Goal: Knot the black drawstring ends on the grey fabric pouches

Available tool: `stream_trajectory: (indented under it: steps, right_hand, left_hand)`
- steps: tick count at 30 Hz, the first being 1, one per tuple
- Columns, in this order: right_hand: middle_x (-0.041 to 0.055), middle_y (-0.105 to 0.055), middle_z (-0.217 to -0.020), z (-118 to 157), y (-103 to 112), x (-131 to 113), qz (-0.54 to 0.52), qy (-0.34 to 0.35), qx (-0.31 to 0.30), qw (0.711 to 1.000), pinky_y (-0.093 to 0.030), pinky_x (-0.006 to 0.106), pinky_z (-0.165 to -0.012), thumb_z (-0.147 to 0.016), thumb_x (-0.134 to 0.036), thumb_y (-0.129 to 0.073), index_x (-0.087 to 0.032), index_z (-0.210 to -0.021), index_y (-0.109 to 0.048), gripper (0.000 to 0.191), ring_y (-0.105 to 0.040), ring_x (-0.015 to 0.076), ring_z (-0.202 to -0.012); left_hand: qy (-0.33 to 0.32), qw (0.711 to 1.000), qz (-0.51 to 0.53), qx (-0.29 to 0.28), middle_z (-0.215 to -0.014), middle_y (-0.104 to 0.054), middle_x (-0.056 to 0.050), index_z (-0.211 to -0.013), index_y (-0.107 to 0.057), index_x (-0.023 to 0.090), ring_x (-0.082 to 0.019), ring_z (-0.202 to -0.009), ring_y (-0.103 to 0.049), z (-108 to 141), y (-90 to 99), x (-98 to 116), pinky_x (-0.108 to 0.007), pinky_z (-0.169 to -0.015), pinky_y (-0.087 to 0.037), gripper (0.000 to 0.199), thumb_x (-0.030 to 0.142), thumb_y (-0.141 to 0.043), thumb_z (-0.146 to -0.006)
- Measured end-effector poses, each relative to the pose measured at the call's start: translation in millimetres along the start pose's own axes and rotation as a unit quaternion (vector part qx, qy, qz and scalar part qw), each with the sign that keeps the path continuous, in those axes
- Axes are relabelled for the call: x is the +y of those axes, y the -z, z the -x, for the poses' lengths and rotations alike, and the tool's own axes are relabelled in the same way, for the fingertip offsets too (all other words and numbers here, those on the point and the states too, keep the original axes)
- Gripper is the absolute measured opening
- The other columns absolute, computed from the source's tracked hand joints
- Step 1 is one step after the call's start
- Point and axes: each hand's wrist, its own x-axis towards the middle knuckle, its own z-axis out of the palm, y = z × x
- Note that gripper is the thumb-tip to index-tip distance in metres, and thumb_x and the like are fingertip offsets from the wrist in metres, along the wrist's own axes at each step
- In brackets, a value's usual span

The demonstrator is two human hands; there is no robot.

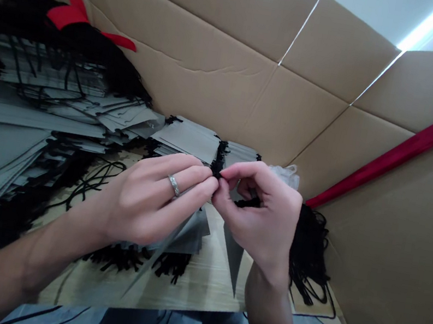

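My left hand (152,195), with a ring on one finger, and my right hand (265,220) meet over the table. Both pinch a short piece of black cord (217,172) between fingertips and thumb. The fingers mostly cover the cord, so I cannot tell whether it is knotted. Below my right hand a thin grey card (231,258) hangs nearly edge-on; what joins it to the cord is hidden. Under my left hand lie more grey cards (188,232) with black cord ends poking out towards me.
Stacks of grey cards with black cords (64,103) fill the left side. A red strip (69,15) lies on the upper pile. Further stacks (191,138) stand behind my hands. At the right are a bundle of black cords (310,249), a cardboard wall (221,35) and a dark red band (404,152).
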Motion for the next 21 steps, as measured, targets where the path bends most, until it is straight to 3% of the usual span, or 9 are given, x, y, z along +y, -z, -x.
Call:
stream_trajectory:
  steps: [7, 11, 18, 21]
  right_hand:
    - [-0.003, -0.083, -0.093, -0.7, -0.6, 4.0, -0.009, 0.042, 0.004, 0.999, -0.063, 0.027, -0.07, -0.095, -0.007, -0.078, -0.025, -0.103, -0.077, 0.02, -0.071, 0.0119, -0.074]
    - [-0.003, -0.082, -0.093, 0.8, -0.2, 3.2, -0.022, 0.029, 0.013, 0.999, -0.062, 0.028, -0.065, -0.095, -0.009, -0.079, -0.027, -0.104, -0.08, 0.02, -0.068, 0.0123, -0.069]
    - [-0.0039, -0.08, -0.09, 2.7, 0.3, 2.9, -0.06, 0.002, 0.011, 0.998, -0.056, 0.027, -0.062, -0.093, -0.009, -0.08, -0.026, -0.103, -0.081, 0.02, -0.062, 0.0103, -0.067]
    - [-0.0026, -0.082, -0.092, 2.2, 0.4, 2.1, -0.068, -0.007, 0.018, 0.998, -0.055, 0.028, -0.06, -0.092, -0.01, -0.081, -0.027, -0.101, -0.082, 0.019, -0.065, 0.0114, -0.068]
  left_hand:
    - [0.08, 0.996, 0.014, 0.037, -0.102, -0.087, -0.007, -0.113, -0.075, 0.018, -0.024, -0.091, -0.087, 4.2, -2.6, 7.9, -0.034, -0.081, -0.078, 0.019, 0.007, -0.086, -0.102]
    - [0.128, 0.988, 0.066, 0.061, -0.092, -0.086, 0.001, -0.105, -0.074, 0.024, -0.016, -0.081, -0.085, 1.1, -3.8, 7.5, -0.027, -0.075, -0.073, 0.021, 0.006, -0.084, -0.103]
    - [0.196, 0.968, 0.137, 0.074, -0.097, -0.088, 0.004, -0.108, -0.075, 0.027, -0.013, -0.085, -0.086, 0.9, -4.4, 5.8, -0.024, -0.079, -0.072, 0.02, 0.013, -0.085, -0.1]
    - [0.198, 0.956, 0.191, 0.107, -0.094, -0.087, 0.005, -0.105, -0.078, 0.025, -0.01, -0.083, -0.085, 1.3, -8.7, 4.3, -0.019, -0.078, -0.068, 0.021, 0.009, -0.087, -0.096]
